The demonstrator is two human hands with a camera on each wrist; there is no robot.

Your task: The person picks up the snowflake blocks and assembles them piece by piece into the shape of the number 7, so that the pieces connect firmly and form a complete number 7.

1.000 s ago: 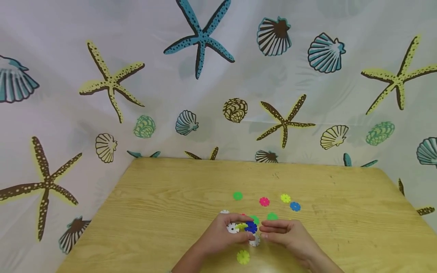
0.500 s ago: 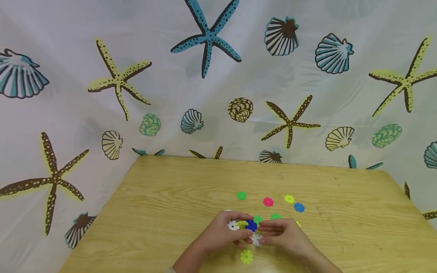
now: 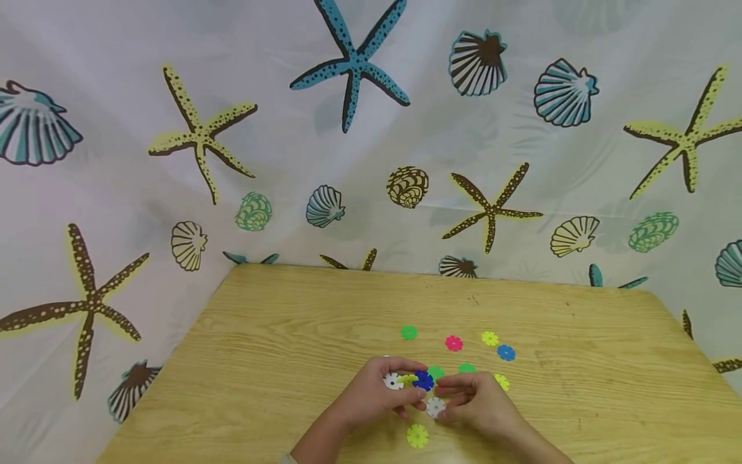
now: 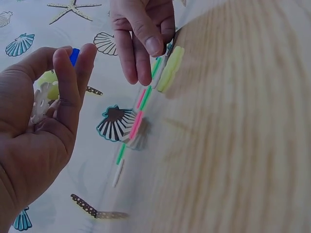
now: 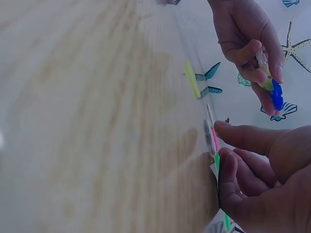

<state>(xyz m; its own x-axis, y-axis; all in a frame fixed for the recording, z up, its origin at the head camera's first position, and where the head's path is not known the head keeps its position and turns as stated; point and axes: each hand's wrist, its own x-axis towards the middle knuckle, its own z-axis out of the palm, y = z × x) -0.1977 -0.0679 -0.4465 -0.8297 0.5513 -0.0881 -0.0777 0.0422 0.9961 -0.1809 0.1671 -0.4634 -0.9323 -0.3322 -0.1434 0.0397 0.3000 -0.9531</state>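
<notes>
My left hand (image 3: 373, 393) grips a short chain of notched plastic discs above the table. The chain joins a white disc (image 3: 393, 381), a yellow disc (image 3: 408, 379) and a dark blue disc (image 3: 423, 380), which sits between the thumb and fingertips. My right hand (image 3: 478, 399) hovers close by on the right, loosely bent, with a gap between thumb and fingers in the right wrist view. Its thumb overlaps the edge of a loose white disc (image 3: 435, 407) on the table. Nearer the front lies a loose yellow disc (image 3: 417, 436).
Beyond the hands, several loose discs lie flat on the wooden table (image 3: 290, 322), among them a green disc (image 3: 409, 332), a pink disc (image 3: 454, 343) and a light blue disc (image 3: 506, 352). A cloth (image 3: 371, 148) printed with starfish and shells hangs behind.
My right hand has come down and inward, its thumb now over the loose white disc's edge. The left hand has drawn back from that disc, still holding the chain. The head view shifted slightly.
</notes>
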